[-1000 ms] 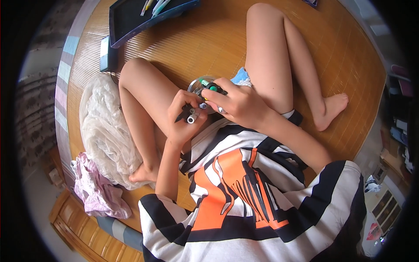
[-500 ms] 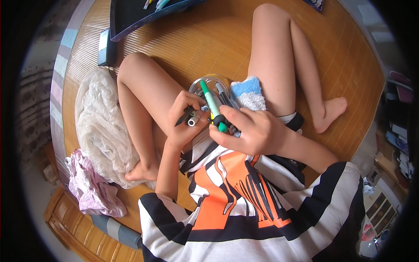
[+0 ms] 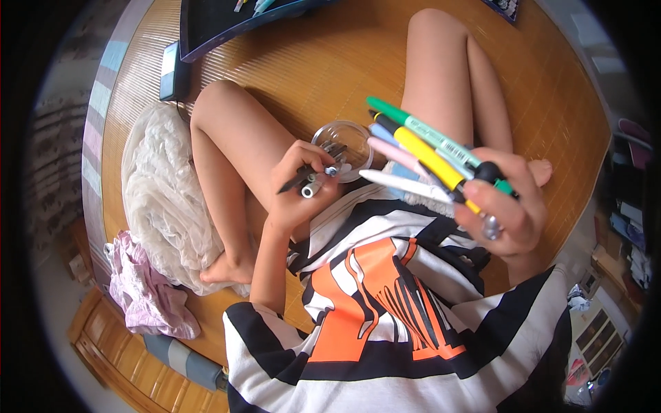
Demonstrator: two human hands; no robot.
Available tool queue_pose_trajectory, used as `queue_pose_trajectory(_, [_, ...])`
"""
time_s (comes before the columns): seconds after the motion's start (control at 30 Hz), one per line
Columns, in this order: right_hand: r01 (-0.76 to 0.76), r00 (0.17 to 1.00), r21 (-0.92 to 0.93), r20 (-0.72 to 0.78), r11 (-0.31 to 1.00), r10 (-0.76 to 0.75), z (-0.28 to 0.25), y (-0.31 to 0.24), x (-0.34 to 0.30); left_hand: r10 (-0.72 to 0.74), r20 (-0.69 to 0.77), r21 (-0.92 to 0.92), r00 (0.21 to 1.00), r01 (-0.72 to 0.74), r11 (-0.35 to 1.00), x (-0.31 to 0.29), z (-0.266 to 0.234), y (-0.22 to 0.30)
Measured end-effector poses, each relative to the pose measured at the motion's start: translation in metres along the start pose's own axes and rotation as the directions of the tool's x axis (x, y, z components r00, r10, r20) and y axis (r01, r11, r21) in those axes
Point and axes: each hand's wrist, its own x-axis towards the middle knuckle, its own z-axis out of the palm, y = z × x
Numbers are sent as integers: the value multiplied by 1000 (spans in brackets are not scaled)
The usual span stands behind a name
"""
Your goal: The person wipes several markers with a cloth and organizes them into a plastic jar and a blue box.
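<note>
Pen bunch (image 3: 416, 146): up in R hand, off to R of clear tub; green, yellow, pink, white & a bluish one fanned out, tips to upper L. Bluish one mostly hidden behind others; exact no. of pens unclear.
R hand (image 3: 506, 206): closed round bunch's lower ends; fingers hide most of them. Shiny round bit by fingertips, can't ID.
L hand (image 3: 301, 184): curled shut, gripping dark pen (image 3: 295, 180) + white-ended pen (image 3: 312, 188); far ends partly behind fingers.
Clear tub (image 3: 345, 123): round, see-thru, btwn legs just beyond L hand, pt. covered by it. Dark slim shapes at its L side; can't tell if inside or held.
Blue-white cloth (image 3: 428, 202): fuzzy, pt. hidden under bunch, near R thigh.
Dark tray (image 3: 224, 38): top cut off by frame; few pens (image 3: 261, 8) in it, also cropped.
Box (image 3: 173, 74): dark, beside tray.
White mesh (image 3: 165, 199): heaped by L leg, pink cloth (image 3: 147, 289) next to it.
</note>
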Motion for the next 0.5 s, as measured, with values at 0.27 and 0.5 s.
queue_pose_trajectory(0.27, [-60,993,-103,-112,993,48,9,11,-7,-1,347,63,938,-22,998,0,9,9])
queue_pose_trajectory(0.5, [-21,988,103,-151,994,37,12,14,-6,-32,481,104,876,-21,994,-12,25,10])
